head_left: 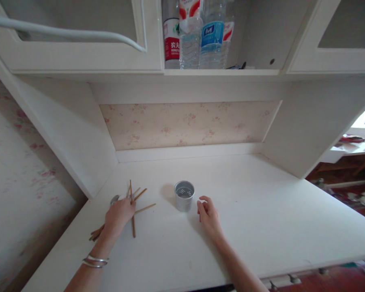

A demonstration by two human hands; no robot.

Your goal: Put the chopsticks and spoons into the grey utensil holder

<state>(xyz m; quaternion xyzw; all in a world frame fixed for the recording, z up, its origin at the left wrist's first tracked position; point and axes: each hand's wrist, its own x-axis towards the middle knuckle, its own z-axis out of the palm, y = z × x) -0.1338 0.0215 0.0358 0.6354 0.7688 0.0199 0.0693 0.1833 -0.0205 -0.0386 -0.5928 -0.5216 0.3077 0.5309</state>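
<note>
On the left of the white tabletop, my left hand (119, 213) is closed over a loose pile of wooden chopsticks (144, 209), its fingertips pinching at an upright-lying chopstick (133, 227). Other chopstick ends (96, 234) stick out below and left of the wrist. A metal spoon head (114, 199) shows just beyond the knuckles; the rest of it is hidden. A small grey metal cup (184, 196) with holes in its bottom stands upright mid-table, nothing visible inside. Just right of it, my right hand (209, 217) hovers or rests with fingers loosely bent, apart from the cup and holding nothing.
White side panels (319, 121) rise at both ends of the table (261, 227). Overhead runs a cabinet whose open shelf (222, 72) holds several plastic bottles (212, 38). A white curved rod (63, 31) crosses the upper left. Floral wallpaper (185, 125) lines the back.
</note>
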